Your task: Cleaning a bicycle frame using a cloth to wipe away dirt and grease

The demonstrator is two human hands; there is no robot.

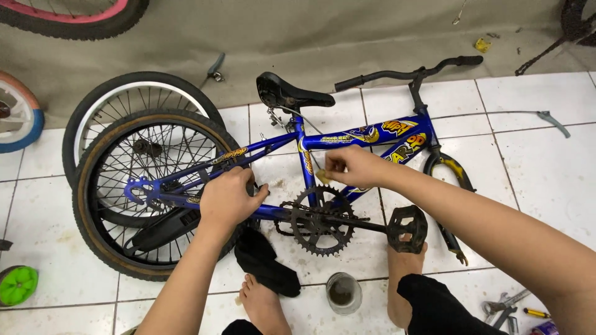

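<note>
- A small blue bicycle lay on its side on the white tiled floor, its front wheel off and the bare fork pointing away from the saddle.
- The left hand was closed around the blue frame tube just behind the chainring, next to the rear wheel, and seemed to be steadying the bicycle.
- The right hand was pinched shut on a small yellowish pad, perhaps a sponge or rag, pressed against the frame just above the chainring.
- Judged from this, the step in hand was wiping or rubbing the frame near the crank; the next stroke would call for a firm hold from the left hand so the bicycle did not slide on the tiles.
- The chain was not clearly visible on the chainring; I could not tell whether it was fitted.
- A black pedal stuck out to the right of the chainring, above a bare foot.
- A small glass jar with dark contents stood on the floor just below the chainring, between the two feet.
- A black cloth lay below the left hand.
- A second wheel lay behind the rear wheel; tools lay well to the right of the jar.
</note>
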